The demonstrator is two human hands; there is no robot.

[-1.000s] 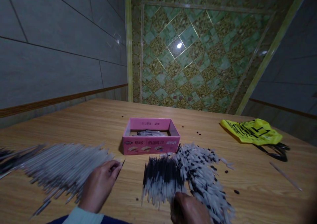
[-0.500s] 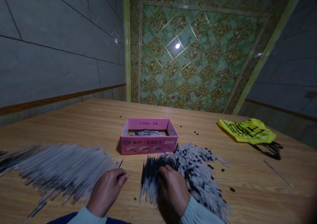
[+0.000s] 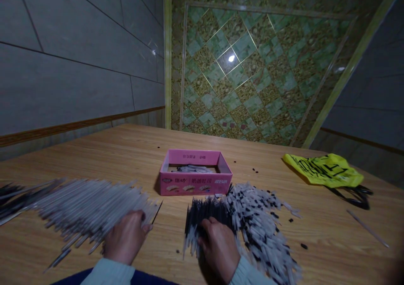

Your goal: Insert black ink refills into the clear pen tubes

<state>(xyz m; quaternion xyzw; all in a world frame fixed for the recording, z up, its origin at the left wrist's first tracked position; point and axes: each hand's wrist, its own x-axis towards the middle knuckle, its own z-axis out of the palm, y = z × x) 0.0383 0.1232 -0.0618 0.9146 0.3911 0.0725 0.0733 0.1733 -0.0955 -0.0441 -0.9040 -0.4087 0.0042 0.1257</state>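
At the counter's near edge, the left hand (image 3: 126, 236) rests fingers-down on the grey tubes (image 3: 85, 207), steadying them; the right hand (image 3: 219, 245) presses on the black-tipped refills (image 3: 205, 217), seemingly to pick 1.

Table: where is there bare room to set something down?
Bare wood shows beyond the pink box toward the wall, and between it and the yellow bag. Crowded: grey tube pile by left hand, black-tipped pile by right hand.
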